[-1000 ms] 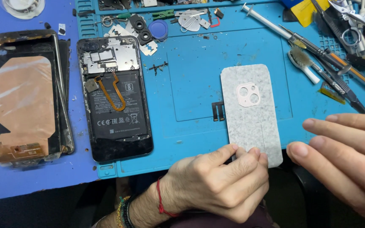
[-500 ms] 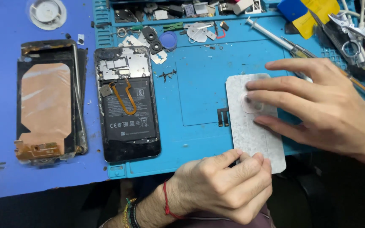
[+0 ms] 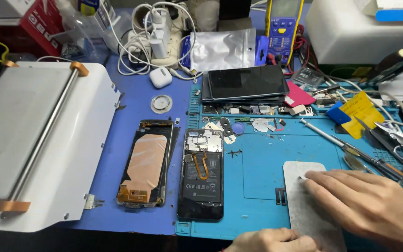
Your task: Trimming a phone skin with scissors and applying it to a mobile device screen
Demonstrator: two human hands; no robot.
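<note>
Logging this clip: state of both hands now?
Left hand: mostly out of frame, grip cannot be told.
Right hand: open, flat, pressing on the grey back cover.

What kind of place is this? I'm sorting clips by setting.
Most likely a phone repair bench: an opened phone lies on a blue work mat, with a multimeter behind and tweezers and a screwdriver near the right hand.

Two bare hands — the right hand [image 3: 367, 205] without ring, glove or sleeve, the left hand [image 3: 271, 241] mostly cut off by the frame's lower edge.
</note>
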